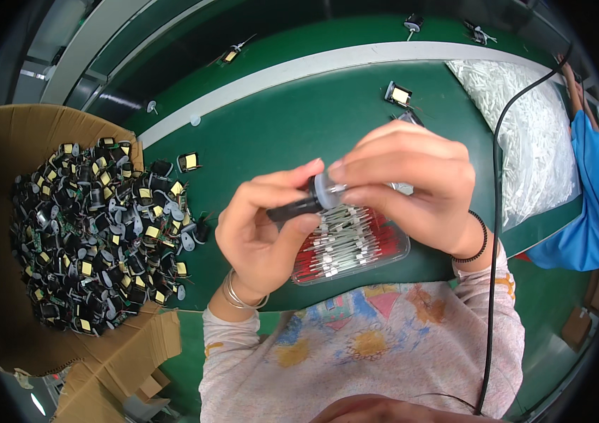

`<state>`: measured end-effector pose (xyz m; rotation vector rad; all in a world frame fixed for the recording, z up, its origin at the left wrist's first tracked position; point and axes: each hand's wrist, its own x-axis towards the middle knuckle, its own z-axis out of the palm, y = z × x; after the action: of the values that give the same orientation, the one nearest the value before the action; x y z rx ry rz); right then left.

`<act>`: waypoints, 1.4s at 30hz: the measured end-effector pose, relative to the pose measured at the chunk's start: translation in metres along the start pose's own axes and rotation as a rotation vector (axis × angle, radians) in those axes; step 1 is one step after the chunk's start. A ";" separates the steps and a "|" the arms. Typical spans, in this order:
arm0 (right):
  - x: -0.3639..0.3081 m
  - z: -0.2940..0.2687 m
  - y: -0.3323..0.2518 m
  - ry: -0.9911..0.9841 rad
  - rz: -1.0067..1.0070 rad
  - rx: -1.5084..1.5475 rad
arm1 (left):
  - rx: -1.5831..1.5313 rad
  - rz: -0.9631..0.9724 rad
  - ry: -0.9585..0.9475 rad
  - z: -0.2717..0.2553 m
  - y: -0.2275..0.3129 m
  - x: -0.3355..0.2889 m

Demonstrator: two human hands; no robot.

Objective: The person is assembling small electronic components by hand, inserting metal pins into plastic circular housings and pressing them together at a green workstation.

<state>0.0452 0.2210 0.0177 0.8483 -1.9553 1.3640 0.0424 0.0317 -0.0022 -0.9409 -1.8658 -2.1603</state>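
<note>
Two bare hands meet over the middle of the green table [264, 127]. The left hand [253, 229] is half curled and grips a black part [296, 210], thumb beneath it and forefinger along its upper side; the part lies tilted, its right end rising to a round, greyish disc [325, 192]. The right hand [412, 182] is bent nearly closed, thumb and forefinger pinched together at that disc, the other fingers folded behind.

At far left the carton [28, 123] fades into the dark rim of the view, and the heap of black parts [102, 240] overlaps so thickly that single pieces blur together. The left palm covers part of the held piece. Whatever sits between the right fingertips looks pale or see-through, too small to make out. Both hands hide the upper side of the clear tray [400, 257], which bears slim red and whitish pieces [342, 247]. Another part just above the right hand is partly covered by it. At far right, another person's arm [575, 88] is cut short by the rim.

Between heap and left hand runs a strip of green, with one loose black part [189, 162] near the carton. Above the hands, bare surface reaches a white ledge [299, 67]. Right of the right wrist, a black cable [495, 247] hangs close, before the pile of white pieces [532, 148].
</note>
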 end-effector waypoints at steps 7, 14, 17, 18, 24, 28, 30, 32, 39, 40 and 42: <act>-0.003 0.013 0.005 0.023 0.220 0.129 | -0.223 -0.157 0.089 0.001 -0.006 -0.001; 0.013 0.021 0.107 0.074 0.748 0.392 | 0.692 -0.163 -0.082 -0.056 -0.046 0.026; 0.028 0.005 0.191 0.311 0.882 0.413 | 1.369 -0.152 -0.191 -0.131 -0.055 0.018; 0.033 -0.002 0.218 0.328 0.938 0.468 | 1.535 -0.197 -0.202 -0.158 -0.061 0.013; 0.025 -0.037 0.325 0.284 1.157 0.389 | 1.746 -0.499 -0.439 -0.212 -0.070 0.016; 0.027 -0.030 0.186 0.238 0.848 0.019 | 1.732 -0.420 -0.404 -0.198 -0.067 0.026; 0.004 -0.049 0.154 -0.089 0.637 -0.002 | 1.725 -0.333 -0.305 -0.193 -0.062 0.030; -0.007 -0.027 0.071 -0.254 0.737 0.067 | 1.694 -0.093 -0.240 -0.193 -0.059 0.030; -0.068 0.003 0.013 -0.768 0.274 -0.386 | 1.006 0.177 -0.068 -0.100 -0.022 0.038; -0.073 0.006 0.014 -0.763 0.275 -0.396 | 0.975 0.217 -0.078 -0.086 -0.018 0.037; -0.080 0.012 0.017 -0.764 0.212 -0.471 | 0.910 0.315 -0.102 -0.067 -0.013 0.036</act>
<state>0.0792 0.2271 -0.0571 1.0326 -2.8587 0.6396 -0.0172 -0.0173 0.0039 -1.0096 -2.1987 -0.9096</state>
